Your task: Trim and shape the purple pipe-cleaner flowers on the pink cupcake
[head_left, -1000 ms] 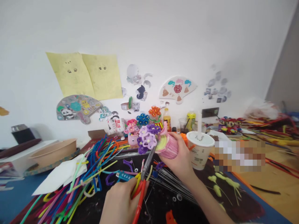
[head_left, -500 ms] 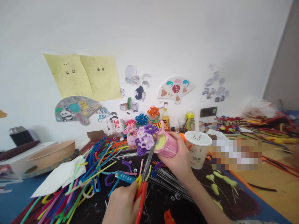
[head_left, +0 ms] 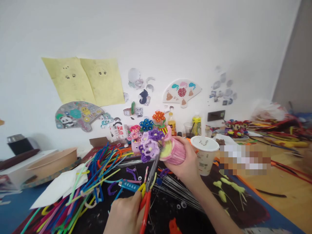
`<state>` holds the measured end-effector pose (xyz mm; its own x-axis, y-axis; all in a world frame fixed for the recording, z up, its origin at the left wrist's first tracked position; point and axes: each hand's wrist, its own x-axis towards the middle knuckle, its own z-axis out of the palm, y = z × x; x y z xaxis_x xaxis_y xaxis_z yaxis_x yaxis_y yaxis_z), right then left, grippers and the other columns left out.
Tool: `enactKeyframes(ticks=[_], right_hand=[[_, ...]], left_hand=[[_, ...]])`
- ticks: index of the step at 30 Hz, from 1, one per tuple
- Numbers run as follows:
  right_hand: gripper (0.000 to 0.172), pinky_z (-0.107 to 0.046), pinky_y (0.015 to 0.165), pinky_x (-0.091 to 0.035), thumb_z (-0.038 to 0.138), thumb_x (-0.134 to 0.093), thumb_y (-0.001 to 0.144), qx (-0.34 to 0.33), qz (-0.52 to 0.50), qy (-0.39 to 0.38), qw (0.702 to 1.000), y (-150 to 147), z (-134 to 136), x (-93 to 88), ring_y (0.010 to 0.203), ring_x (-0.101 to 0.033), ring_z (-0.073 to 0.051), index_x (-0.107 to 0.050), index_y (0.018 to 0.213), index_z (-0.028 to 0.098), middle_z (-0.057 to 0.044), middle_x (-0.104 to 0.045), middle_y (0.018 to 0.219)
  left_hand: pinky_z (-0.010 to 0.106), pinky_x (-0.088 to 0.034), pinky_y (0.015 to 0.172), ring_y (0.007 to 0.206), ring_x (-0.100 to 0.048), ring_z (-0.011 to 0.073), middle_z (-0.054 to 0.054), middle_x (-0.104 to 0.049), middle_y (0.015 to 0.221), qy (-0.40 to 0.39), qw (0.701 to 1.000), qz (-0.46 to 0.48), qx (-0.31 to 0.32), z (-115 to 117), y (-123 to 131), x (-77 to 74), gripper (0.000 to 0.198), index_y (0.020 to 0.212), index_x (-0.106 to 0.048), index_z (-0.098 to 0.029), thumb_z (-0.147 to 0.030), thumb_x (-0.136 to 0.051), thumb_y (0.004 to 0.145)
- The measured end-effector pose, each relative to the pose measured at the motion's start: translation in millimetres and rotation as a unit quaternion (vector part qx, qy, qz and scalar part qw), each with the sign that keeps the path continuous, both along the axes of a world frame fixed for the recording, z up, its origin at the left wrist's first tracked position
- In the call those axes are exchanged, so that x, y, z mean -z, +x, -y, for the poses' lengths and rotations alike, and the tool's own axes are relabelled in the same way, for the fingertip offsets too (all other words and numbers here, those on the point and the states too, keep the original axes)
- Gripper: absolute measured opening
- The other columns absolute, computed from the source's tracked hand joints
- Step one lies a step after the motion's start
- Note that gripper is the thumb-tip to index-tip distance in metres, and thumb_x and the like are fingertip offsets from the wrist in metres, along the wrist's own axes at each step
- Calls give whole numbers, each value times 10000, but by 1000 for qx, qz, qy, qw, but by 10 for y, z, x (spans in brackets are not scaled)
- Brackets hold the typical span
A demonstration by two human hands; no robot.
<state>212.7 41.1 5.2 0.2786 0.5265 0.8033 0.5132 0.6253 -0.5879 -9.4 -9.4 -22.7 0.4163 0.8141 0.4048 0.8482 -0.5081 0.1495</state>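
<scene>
My right hand (head_left: pixel 186 162) is wrapped round a pink pipe-cleaner pot (head_left: pixel 174 150) tipped on its side, with purple pipe-cleaner flowers (head_left: pixel 149 145) sticking out to the left. My left hand (head_left: pixel 125 216) grips red-and-yellow-handled scissors (head_left: pixel 148 185). Their blades point up to the stems just under the purple flowers, at the pot's mouth. Both hands work above a dark mat (head_left: pixel 170 208).
A pile of coloured pipe cleaners (head_left: pixel 83 191) lies at the left, thin wires (head_left: pixel 175 191) fan across the mat. A white lidded cup (head_left: pixel 205 154) stands right of the pot. Small flower pots and bottles (head_left: pixel 156 125) line the wall. A brown bowl (head_left: pixel 52 161) sits far left.
The view has drifted slightly; both hands, pot and scissors keep nearly the same pose, with the scissor blades staying at the flower stems.
</scene>
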Motion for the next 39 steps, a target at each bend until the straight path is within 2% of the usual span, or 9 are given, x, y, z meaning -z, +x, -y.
enactKeyframes(ticks=[6,11,15,17,19,21,26,30,39], right_hand=[[587,-373,863,-496,228,-750,608,0,-1,-1,1000,2,7,-9,1014,-595,-268,-513,1145,229,-66,-600,1122],[606,-371,860,-494,257,-754,617,-17,-5,-18,1000,16,-36,21,997,-600,-258,-502,1168,232,-57,-605,1115],[618,-395,869,-492,292,-766,607,-35,-13,-29,999,18,-89,60,996,-603,-269,-514,1167,226,-66,-612,1111],[629,-414,868,-494,308,-775,600,-35,-42,-37,998,25,-114,76,999,-604,-279,-517,1167,221,-72,-616,1108],[652,-431,879,-491,317,-781,600,-41,-90,-48,994,40,-137,84,1021,-598,-287,-507,1183,217,-81,-613,1122],[680,-435,890,-490,320,-791,595,-68,-134,-58,987,60,-159,87,1045,-593,-290,-496,1198,213,-91,-610,1141],[739,-429,866,-512,370,-818,572,-141,-192,-89,967,77,-210,112,1039,-601,-285,-491,1215,206,-112,-610,1169],[742,-435,905,-501,384,-824,574,-170,-198,-104,960,62,-241,156,1044,-608,-278,-496,1216,206,-107,-619,1171],[753,-444,889,-493,388,-833,529,-131,-196,-156,959,71,-233,153,1015,-607,-278,-519,1189,205,-96,-628,1143]], left_hand=[[206,-348,478,456,-598,116,-4,-633,538,-34,999,-11,-5,-36,-10,-1,332,656,-507,-232,-316,-379,951],[225,-383,564,641,-678,176,1,-681,655,-107,990,3,-89,-30,97,-203,312,725,-512,-243,-460,-405,922],[259,-402,645,821,-705,239,-6,-719,794,-159,973,-19,-164,20,196,-370,95,834,-539,-258,-341,-501,859],[281,-413,673,878,-705,264,-1,-733,848,-178,967,-21,-182,33,216,-408,126,955,-541,-265,-312,-521,841],[301,-422,698,921,-701,279,18,-741,931,-188,963,-22,-191,35,216,-423,217,1049,-527,-263,-315,-532,838],[319,-426,706,941,-695,291,35,-738,985,-183,962,-28,-202,31,207,-431,220,1053,-536,-261,-360,-519,857],[360,-430,669,861,-701,333,51,-738,861,-169,952,-65,-245,28,192,-454,283,999,-577,-248,-470,-429,903],[340,-437,651,823,-706,299,82,-736,885,-168,948,-92,-253,37,207,-452,307,926,-598,-218,-447,-395,914],[343,-458,683,877,-698,293,115,-728,923,-168,942,-76,-279,46,192,-428,276,946,-606,-186,-390,-432,880]])
